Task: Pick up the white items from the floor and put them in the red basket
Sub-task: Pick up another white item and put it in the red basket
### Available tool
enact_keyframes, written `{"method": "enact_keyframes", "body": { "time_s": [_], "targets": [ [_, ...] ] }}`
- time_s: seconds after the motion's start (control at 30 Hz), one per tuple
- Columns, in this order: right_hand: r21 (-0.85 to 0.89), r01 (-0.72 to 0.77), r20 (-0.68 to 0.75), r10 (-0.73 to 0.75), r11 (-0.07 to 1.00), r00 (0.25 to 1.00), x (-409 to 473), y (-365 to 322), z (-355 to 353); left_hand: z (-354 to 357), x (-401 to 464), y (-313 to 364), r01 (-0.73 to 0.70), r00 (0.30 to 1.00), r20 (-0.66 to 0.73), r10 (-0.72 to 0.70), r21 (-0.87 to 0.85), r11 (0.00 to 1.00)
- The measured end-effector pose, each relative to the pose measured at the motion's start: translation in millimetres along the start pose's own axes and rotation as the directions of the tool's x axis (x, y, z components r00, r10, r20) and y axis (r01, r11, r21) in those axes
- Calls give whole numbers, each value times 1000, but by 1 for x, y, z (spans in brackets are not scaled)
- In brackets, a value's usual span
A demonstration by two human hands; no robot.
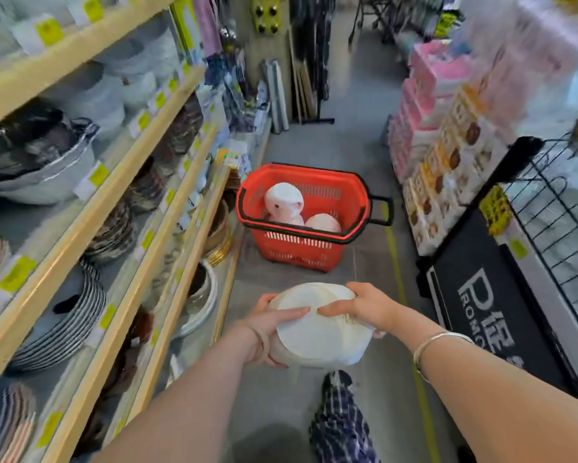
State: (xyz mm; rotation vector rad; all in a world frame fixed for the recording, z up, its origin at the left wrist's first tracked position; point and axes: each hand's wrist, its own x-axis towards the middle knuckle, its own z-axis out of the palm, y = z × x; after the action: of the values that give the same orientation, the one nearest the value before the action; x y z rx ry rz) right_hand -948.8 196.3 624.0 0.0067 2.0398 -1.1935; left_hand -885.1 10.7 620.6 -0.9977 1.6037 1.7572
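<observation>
Head view puts both of my hands low in the middle of the aisle, clamped on one white bundle (317, 329) of round, stacked pieces wrapped in thin plastic. My left hand (267, 324) grips its left edge, thumb lying over the top and fingers curled underneath; my right hand (359, 307) grips the far right edge, thumb reaching across the top toward the left thumb. A bangle (439, 344) sits on the right wrist. The bundle is held up off the grey floor (364, 128), just above a leg in checked trousers (339, 419). Ahead on the floor stands the red basket (302, 217), its black handle sticking out to the right, with two white wrapped items (284, 202) already inside, well apart from what I hold. To the left run wooden shelves (124, 192) stacked with plates and bowls; to the right, pink and patterned boxes (438, 128) and a black wire rack (555, 225).
</observation>
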Motion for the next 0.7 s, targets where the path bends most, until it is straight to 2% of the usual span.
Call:
{"method": "enact_keyframes", "body": {
  "time_s": [0.27, 0.53, 0.7],
  "targets": [
    [7, 85, -19, -85, 996, 996, 157, -82, -100, 11, 121, 155, -54, 998, -30, 53, -29, 998],
    [21, 15, 59, -16, 1000, 998, 308, -152, -152, -19, 232, 285, 18, 999, -40, -19, -33, 999],
    [77, -16, 20, 14, 997, 1000, 406, -185, -163, -51, 322, 357, 57, 997, -43, -57, 4, 998]
  ]
}}
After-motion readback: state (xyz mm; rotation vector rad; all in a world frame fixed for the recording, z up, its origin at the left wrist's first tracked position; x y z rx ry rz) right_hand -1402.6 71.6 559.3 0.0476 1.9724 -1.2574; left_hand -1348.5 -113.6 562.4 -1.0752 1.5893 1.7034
